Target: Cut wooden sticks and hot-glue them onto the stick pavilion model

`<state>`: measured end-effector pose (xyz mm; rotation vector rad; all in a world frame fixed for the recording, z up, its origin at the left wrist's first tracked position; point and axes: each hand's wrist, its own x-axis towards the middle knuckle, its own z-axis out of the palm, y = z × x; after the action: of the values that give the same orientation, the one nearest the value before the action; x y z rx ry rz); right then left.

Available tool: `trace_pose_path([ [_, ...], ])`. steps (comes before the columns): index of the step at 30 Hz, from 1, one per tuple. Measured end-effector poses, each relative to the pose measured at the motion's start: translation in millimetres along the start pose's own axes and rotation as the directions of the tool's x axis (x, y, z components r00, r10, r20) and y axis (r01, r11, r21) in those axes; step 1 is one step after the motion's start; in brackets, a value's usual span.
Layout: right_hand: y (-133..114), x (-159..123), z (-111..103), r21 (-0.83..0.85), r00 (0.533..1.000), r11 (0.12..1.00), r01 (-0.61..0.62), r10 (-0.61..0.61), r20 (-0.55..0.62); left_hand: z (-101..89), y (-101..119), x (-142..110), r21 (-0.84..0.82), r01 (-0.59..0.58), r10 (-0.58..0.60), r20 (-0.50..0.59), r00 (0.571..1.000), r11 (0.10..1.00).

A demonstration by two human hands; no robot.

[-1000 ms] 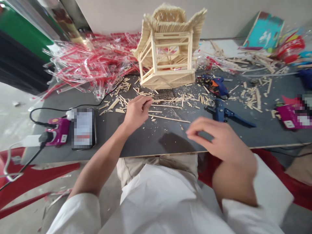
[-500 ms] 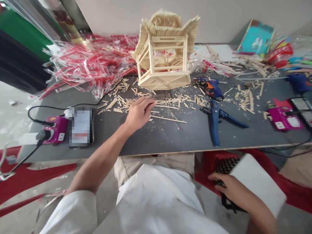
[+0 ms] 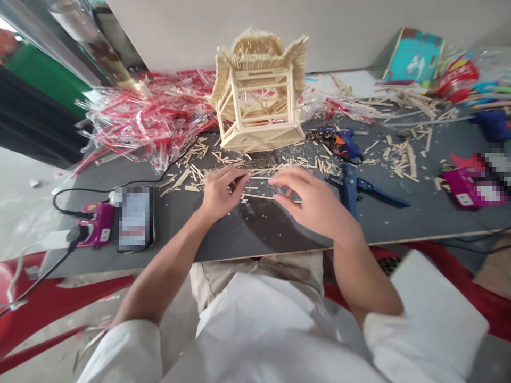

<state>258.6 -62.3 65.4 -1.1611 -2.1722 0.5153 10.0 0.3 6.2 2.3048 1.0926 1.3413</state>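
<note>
My left hand [image 3: 223,192] rests low over the table among scattered wooden sticks, its thumb and index finger drawn together. A thin wooden stick [image 3: 260,177] lies by those fingertips; whether they grip it I cannot tell. Facing it from the right, my right hand [image 3: 309,202] hovers with fingers curved and apart, holding nothing visible. Another long stick [image 3: 258,197] lies on the table between the hands. Behind them stands a small house model [image 3: 263,101] built of wooden sticks, with open framed sides and a flared roof.
Blue cutting pliers [image 3: 350,191] and a blue glue gun [image 3: 345,142] lie to the right. Clear-and-red plastic wrappers [image 3: 147,114] heap at back left. A phone [image 3: 136,218] and purple power socket [image 3: 96,226] sit left, with cables. Another purple socket [image 3: 465,186] is at right.
My right hand has come up from beside the seat at lower right to above the table, opposite the left hand. My left hand stays nearly in place; the view has shifted slightly.
</note>
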Motion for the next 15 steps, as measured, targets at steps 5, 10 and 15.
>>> trace_pose_path([
  [5, 23.2, 55.4, 28.8, 0.014, 0.993, 1.0, -0.024, 0.023, 0.117, -2.0, 0.6, 0.3, 0.012, -0.025, 0.025, 0.008, 1.0, 1.0],
  [10, 43.9, 52.9, 55.1, 0.472, 0.975, 0.855, -0.214, 0.153, 0.164, -1.9, 0.1, 1.2, 0.022, -0.04, 0.04, 0.008, 0.999, 0.999],
  [15, 54.3, 47.7, 61.7, 0.572, 0.981, 0.799, -0.188, 0.186, 0.063, -1.8, -3.9, 1.3, 0.039, 0.004, -0.006, 0.046, 0.999, 0.999],
])
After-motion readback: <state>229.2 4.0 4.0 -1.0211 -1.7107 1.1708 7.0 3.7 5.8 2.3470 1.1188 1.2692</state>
